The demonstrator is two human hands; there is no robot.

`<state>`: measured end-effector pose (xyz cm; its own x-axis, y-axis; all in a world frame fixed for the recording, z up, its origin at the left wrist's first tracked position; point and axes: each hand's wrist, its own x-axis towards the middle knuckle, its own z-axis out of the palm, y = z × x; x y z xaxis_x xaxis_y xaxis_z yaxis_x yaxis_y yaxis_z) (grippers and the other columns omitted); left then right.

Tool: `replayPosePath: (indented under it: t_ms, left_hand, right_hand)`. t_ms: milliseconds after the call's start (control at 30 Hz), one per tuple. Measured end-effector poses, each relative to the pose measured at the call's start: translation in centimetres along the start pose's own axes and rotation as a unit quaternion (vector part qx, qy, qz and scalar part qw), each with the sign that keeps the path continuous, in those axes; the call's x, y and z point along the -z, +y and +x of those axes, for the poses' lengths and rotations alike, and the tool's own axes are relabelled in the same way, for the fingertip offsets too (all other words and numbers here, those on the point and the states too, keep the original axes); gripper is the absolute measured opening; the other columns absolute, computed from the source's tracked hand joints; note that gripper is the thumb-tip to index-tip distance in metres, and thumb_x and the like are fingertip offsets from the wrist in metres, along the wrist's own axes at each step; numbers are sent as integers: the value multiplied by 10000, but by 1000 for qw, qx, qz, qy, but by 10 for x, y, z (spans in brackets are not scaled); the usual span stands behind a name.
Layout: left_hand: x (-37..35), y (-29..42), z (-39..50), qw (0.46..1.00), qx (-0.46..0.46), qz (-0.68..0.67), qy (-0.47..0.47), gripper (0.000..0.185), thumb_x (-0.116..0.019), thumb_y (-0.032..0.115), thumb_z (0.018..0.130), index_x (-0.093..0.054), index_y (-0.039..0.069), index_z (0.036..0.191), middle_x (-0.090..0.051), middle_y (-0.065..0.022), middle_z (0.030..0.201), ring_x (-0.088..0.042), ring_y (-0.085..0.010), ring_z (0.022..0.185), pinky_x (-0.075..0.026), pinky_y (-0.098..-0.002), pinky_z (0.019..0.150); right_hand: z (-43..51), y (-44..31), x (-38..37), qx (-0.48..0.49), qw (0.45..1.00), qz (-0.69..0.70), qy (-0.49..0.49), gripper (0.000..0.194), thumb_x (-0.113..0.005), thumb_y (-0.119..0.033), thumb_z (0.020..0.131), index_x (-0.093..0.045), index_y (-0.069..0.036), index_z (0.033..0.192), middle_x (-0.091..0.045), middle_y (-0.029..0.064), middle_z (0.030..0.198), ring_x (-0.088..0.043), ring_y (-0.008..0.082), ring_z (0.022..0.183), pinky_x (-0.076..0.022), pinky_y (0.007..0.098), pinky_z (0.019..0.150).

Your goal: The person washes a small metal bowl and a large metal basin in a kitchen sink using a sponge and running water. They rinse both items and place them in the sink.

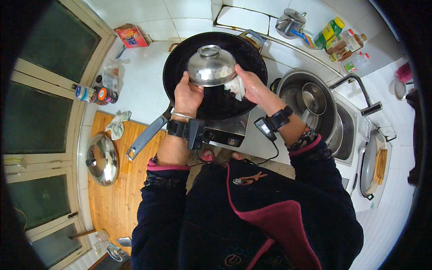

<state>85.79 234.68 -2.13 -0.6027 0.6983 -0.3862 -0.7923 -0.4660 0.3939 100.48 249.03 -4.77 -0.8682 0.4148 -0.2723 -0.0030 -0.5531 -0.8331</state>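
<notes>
Both of my hands hold an upside-down stainless steel bowl [211, 66], its ring foot facing up, above a large black wok [216, 108]. My left hand [187, 94] grips the bowl's left side at the rim. On the right side, my right hand [251, 84] has its fingers at the rim along with a crumpled white tissue or cloth [237, 87]. The wok's grey handle [148, 136] points toward the lower left. Beneath the wok is a flat stove unit [225, 130]. Part of the fingers is hidden under the bowl.
A metal lid [103, 159] and a cloth [118, 125] lie on the wooden board [135, 189] at left. Jars [107, 95] stand by the window. To the right, a big metal pot [287, 87] holding a ladle sits at the sink [349, 135]. Bottles [330, 33] and a steel pitcher [291, 23] line the back ledge.
</notes>
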Motion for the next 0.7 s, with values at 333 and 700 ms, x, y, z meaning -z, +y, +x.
replayPosePath:
  t_ms: [333,700]
  left_hand:
    - [0,11,-4,969,-99,184,-132,275,-424,195,951,-539,6,1115,-601,-77,1067,-567,-177,988,-442,-322,878]
    - [-5,-7,-3,837,-227,489,-92,212,-528,144,904,-629,-39,942,-629,-11,809,-528,-78,713,-429,-221,658]
  right_hand:
    - [4,29,3,84,608,-768,-183,280,-542,-74,759,-617,-27,1024,-580,183,1129,-558,365,1029,-459,409,867]
    - [-12,-37,-37,349,801,-487,25,268,-578,-70,837,-619,-61,1102,-545,138,1200,-561,276,1014,-445,310,864]
